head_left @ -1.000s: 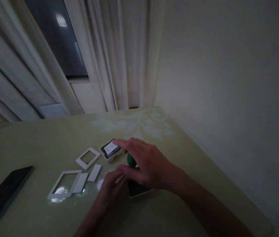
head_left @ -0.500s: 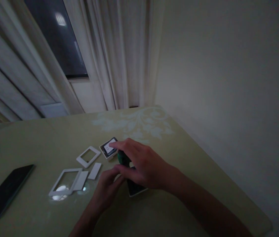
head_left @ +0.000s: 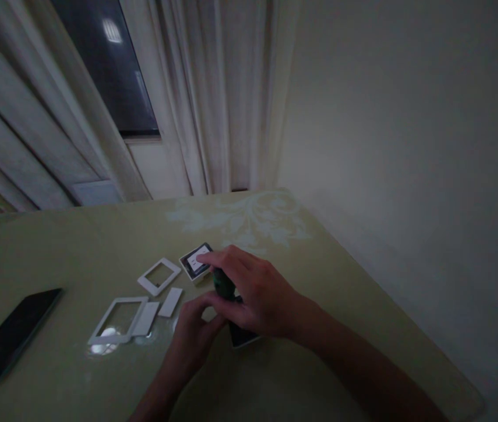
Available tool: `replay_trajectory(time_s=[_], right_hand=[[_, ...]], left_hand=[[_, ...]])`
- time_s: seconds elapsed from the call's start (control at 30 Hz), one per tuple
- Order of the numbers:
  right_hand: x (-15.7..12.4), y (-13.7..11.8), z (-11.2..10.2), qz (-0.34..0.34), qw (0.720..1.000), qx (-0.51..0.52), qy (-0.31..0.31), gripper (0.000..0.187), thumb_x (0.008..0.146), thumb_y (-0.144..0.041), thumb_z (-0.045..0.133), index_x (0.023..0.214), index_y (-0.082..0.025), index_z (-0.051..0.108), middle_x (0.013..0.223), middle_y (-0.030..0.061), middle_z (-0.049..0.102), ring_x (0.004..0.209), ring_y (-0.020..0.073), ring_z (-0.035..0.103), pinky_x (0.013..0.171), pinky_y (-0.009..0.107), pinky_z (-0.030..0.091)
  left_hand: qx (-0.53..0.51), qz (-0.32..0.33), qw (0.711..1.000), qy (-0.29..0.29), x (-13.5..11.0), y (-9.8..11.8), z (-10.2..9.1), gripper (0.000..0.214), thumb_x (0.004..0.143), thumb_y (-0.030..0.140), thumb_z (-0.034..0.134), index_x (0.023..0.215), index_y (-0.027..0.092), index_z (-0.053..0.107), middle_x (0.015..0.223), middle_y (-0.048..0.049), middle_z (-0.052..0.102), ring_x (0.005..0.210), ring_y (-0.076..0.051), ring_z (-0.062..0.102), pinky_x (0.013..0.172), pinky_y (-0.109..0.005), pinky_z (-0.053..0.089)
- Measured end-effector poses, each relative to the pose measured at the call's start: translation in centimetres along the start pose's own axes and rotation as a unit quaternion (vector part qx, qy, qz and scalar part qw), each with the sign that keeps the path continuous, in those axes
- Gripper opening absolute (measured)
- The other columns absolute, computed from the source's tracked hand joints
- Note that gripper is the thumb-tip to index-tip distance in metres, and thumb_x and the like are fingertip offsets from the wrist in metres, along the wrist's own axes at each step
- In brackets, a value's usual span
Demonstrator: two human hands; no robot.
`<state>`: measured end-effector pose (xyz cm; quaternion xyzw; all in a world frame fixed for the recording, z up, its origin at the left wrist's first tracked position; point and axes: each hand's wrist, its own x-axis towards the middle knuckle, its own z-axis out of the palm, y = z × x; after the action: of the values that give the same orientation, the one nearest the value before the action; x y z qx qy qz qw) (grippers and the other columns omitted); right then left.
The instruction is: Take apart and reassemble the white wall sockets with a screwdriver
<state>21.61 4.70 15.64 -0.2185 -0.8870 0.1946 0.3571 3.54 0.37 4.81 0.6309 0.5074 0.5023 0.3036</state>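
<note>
My right hand (head_left: 253, 290) is closed around the dark green handle of a screwdriver (head_left: 223, 285), which stands roughly upright; its shaft is hidden. Its forefinger reaches out over a wall socket (head_left: 196, 262) with a white face and dark surround. Under my hands lies a second dark unit with a pale rim (head_left: 242, 336), mostly covered. My left hand (head_left: 196, 328) has thumb and fingers bent together beside the screwdriver's lower end, at the left of that unit. What its fingertips pinch is hidden.
Left of my hands lie two white cover frames (head_left: 159, 276) (head_left: 98, 340) and two small white plates (head_left: 170, 302) (head_left: 146, 319). A dark phone-like slab (head_left: 11, 334) lies at the far left of the table (head_left: 77, 246). A wall (head_left: 407, 176) borders the right side; curtains (head_left: 213, 105) hang behind.
The view has shifted slightly. Both hands stay at the same unit, and the green handle shows a little more upright beneath my right hand. The loose parts lie as before.
</note>
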Motion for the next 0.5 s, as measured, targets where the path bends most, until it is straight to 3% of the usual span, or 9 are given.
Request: replay_trajectory(time_s=[0.1,0.2,0.3,0.4,0.5], right_hand=[[0.0,0.0,0.1,-0.008,1.0,-0.005,0.003,0.05,0.102,-0.021,0.069,0.149,-0.021,0.05,0.131,0.0122,0.07,0.119,0.0247,0.068,0.102,0.04,0.058],[0.0,0.0,0.0,-0.006,1.0,0.001,0.01,0.049,0.102,-0.02,0.068,0.148,-0.023,0.051,0.132,0.0116,0.07,0.119,0.025,0.068,0.102,0.041,0.058],[0.0,-0.1,-0.1,-0.01,1.0,0.003,0.017,0.051,0.101,-0.023,0.069,0.149,-0.023,0.051,0.13,0.0115,0.071,0.118,0.0256,0.068,0.102,0.042,0.057],[-0.1,-0.1,-0.1,-0.016,1.0,0.004,0.016,0.053,0.1,-0.023,0.071,0.149,-0.022,0.051,0.127,0.0108,0.072,0.112,0.0246,0.069,0.1,0.04,0.058],[-0.1,-0.1,-0.1,-0.023,0.999,0.008,0.027,0.052,0.099,-0.021,0.07,0.148,-0.023,0.053,0.123,0.0095,0.073,0.107,0.023,0.07,0.098,0.037,0.058]], left_hand=[[-0.015,0.004,1.0,0.018,0.1,1.0,0.3,0.017,0.08,0.036,0.08,0.072,0.023,0.072,0.078,-0.0015,0.081,0.079,-0.027,0.077,0.071,-0.033,0.061],[0.014,-0.001,1.0,-0.004,-0.2,1.2,0.0,0.015,0.086,0.037,0.075,0.081,0.023,0.076,0.081,-0.0027,0.082,0.079,-0.027,0.077,0.07,-0.034,0.061],[0.045,0.004,0.999,-0.005,-0.5,0.8,-0.2,0.02,0.089,0.038,0.07,0.076,0.023,0.075,0.072,-0.0016,0.079,0.071,-0.025,0.075,0.063,-0.03,0.058],[0.025,0.004,1.0,0.013,-0.3,0.8,0.3,0.025,0.085,0.038,0.074,0.066,0.022,0.068,0.06,0.0021,0.072,0.06,-0.022,0.07,0.053,-0.025,0.051],[-0.012,-0.003,1.0,0.016,-0.1,1.1,0.8,0.022,0.08,0.037,0.079,0.069,0.022,0.067,0.068,0.0013,0.075,0.07,-0.024,0.074,0.058,-0.026,0.056]])
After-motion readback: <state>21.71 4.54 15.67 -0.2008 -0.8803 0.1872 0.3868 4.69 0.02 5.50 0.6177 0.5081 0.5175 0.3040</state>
